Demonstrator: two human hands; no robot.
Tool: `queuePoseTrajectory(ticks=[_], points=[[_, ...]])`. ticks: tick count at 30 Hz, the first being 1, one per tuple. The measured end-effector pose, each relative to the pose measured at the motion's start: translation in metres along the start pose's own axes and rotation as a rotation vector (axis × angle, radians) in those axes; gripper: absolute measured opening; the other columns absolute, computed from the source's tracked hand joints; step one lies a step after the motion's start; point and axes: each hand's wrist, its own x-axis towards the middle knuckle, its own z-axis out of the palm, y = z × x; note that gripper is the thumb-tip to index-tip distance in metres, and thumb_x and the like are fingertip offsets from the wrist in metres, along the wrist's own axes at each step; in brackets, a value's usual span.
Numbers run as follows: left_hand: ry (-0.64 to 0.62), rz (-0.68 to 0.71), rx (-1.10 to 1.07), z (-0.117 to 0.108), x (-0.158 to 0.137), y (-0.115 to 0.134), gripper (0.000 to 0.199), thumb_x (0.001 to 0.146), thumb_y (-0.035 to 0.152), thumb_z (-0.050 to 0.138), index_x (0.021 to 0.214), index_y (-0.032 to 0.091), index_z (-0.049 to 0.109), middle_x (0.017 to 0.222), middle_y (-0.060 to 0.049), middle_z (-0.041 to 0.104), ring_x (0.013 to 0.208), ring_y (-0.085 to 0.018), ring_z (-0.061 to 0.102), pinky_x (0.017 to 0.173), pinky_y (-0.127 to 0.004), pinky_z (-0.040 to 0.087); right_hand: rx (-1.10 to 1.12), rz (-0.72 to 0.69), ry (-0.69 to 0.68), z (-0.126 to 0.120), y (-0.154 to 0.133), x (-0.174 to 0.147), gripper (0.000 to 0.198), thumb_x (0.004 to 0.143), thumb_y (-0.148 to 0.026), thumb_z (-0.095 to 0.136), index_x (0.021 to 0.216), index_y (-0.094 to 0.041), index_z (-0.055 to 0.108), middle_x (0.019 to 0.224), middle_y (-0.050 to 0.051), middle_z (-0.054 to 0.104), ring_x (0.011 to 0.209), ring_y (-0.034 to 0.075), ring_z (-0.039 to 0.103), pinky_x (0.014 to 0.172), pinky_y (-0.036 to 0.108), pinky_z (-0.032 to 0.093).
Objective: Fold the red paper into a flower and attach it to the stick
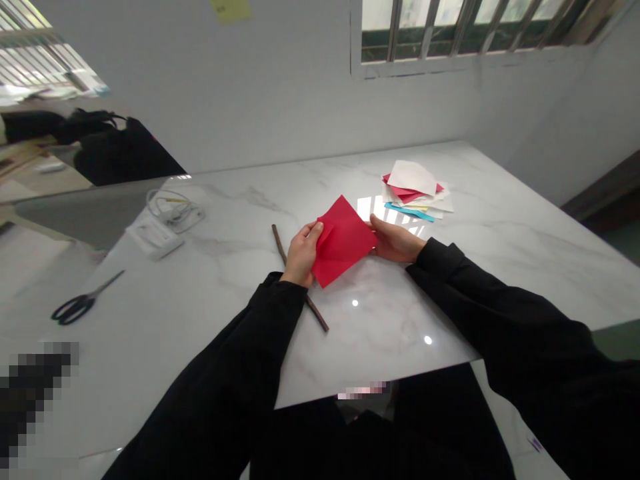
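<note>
A square of red paper (346, 241) is held above the table, turned so that one corner points away from me. My left hand (303, 253) grips its left corner, thumb on top, and the paper looks bent there. At the opposite corner my right hand (395, 240) has the paper edge at its fingers, the thumb raised; most of those fingers are hidden behind the sheet. Under my left hand and wrist lies a thin brown stick (317, 314), its middle covered from view.
Beyond my right hand sits a pile of white, red and blue paper (413, 179). Black-handled scissors (80, 307) lie at the left, near a white power strip (155, 237) with a coiled cable. The marbled table (240, 220) meets a wall at the back.
</note>
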Motion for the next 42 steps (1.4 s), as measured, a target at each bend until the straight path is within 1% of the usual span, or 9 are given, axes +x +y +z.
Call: queuePoseTrajectory(ticks=[3, 4, 10, 18, 22, 27, 31, 37, 42], points=[[-0.006, -0.002, 0.010, 0.000, -0.001, 0.000, 0.021, 0.093, 0.034, 0.077, 0.103, 0.017, 0.069, 0.085, -0.003, 0.076, 0.082, -0.020, 0.076, 0.082, -0.033, 0.064, -0.065, -0.045, -0.100, -0.002, 0.001, 0.000, 0.036, 0.091, -0.048, 0.079, 0.115, -0.020, 0.076, 0.101, 0.004, 0.077, 0.087, 0.016, 0.071, 0.084, 0.029, 0.060], [-0.010, -0.001, 0.016, 0.001, -0.001, 0.000, 0.021, 0.092, 0.035, 0.077, 0.103, 0.017, 0.069, 0.086, -0.004, 0.077, 0.083, -0.020, 0.076, 0.081, -0.033, 0.064, -0.083, -0.059, -0.109, -0.003, 0.002, 0.000, 0.036, 0.090, -0.045, 0.081, 0.116, -0.021, 0.076, 0.102, 0.004, 0.077, 0.087, 0.016, 0.071, 0.084, 0.029, 0.060], [-0.028, 0.005, 0.045, 0.001, -0.001, -0.001, 0.024, 0.091, 0.037, 0.078, 0.103, 0.018, 0.070, 0.084, -0.004, 0.076, 0.077, -0.020, 0.075, 0.076, -0.032, 0.063, -0.107, -0.089, -0.136, -0.005, 0.004, 0.001, 0.042, 0.087, -0.047, 0.083, 0.122, -0.024, 0.075, 0.105, 0.006, 0.077, 0.089, 0.017, 0.072, 0.086, 0.030, 0.062], [-0.089, 0.052, 0.148, 0.000, -0.002, -0.007, 0.037, 0.085, 0.042, 0.084, 0.109, 0.018, 0.069, 0.081, -0.004, 0.076, 0.069, -0.019, 0.072, 0.064, -0.027, 0.057, -0.101, -0.103, -0.128, -0.004, 0.005, 0.001, 0.052, 0.084, -0.045, 0.087, 0.129, -0.026, 0.072, 0.100, 0.004, 0.077, 0.088, 0.016, 0.073, 0.083, 0.028, 0.062], [-0.121, 0.060, 0.174, 0.002, -0.003, -0.008, 0.036, 0.086, 0.041, 0.082, 0.110, 0.018, 0.069, 0.080, -0.003, 0.076, 0.064, -0.018, 0.070, 0.062, -0.027, 0.055, -0.131, -0.114, -0.105, -0.003, 0.005, 0.000, 0.047, 0.084, -0.044, 0.087, 0.124, -0.024, 0.074, 0.100, 0.005, 0.077, 0.085, 0.016, 0.072, 0.081, 0.029, 0.062], [-0.128, 0.036, 0.175, 0.004, -0.004, -0.007, 0.034, 0.086, 0.040, 0.082, 0.109, 0.019, 0.068, 0.081, -0.004, 0.077, 0.068, -0.020, 0.072, 0.060, -0.027, 0.054, -0.154, -0.110, -0.055, 0.000, 0.005, 0.001, 0.036, 0.084, -0.041, 0.087, 0.110, -0.020, 0.076, 0.103, 0.007, 0.077, 0.088, 0.017, 0.072, 0.081, 0.029, 0.062], [-0.139, 0.041, 0.191, 0.003, -0.003, -0.008, 0.037, 0.085, 0.042, 0.082, 0.111, 0.019, 0.069, 0.084, -0.005, 0.077, 0.069, -0.020, 0.072, 0.060, -0.026, 0.053, -0.147, -0.108, -0.028, 0.002, 0.005, 0.001, 0.037, 0.085, -0.040, 0.087, 0.111, -0.018, 0.077, 0.107, 0.008, 0.077, 0.093, 0.018, 0.072, 0.082, 0.029, 0.062], [-0.166, 0.086, 0.218, 0.002, -0.002, -0.010, 0.034, 0.087, 0.041, 0.080, 0.110, 0.018, 0.070, 0.087, -0.006, 0.079, 0.069, -0.019, 0.072, 0.061, -0.025, 0.054, -0.157, -0.126, 0.025, 0.007, 0.006, 0.000, 0.037, 0.087, -0.039, 0.085, 0.116, -0.018, 0.077, 0.113, 0.009, 0.077, 0.094, 0.017, 0.071, 0.080, 0.026, 0.061], [-0.133, 0.111, 0.222, 0.002, -0.003, -0.009, 0.032, 0.086, 0.042, 0.081, 0.106, 0.018, 0.072, 0.089, -0.006, 0.078, 0.069, -0.018, 0.070, 0.062, -0.025, 0.053, -0.155, -0.157, 0.078, 0.010, 0.006, 0.001, 0.035, 0.087, -0.037, 0.084, 0.118, -0.022, 0.076, 0.113, 0.007, 0.076, 0.091, 0.016, 0.069, 0.075, 0.024, 0.061]])
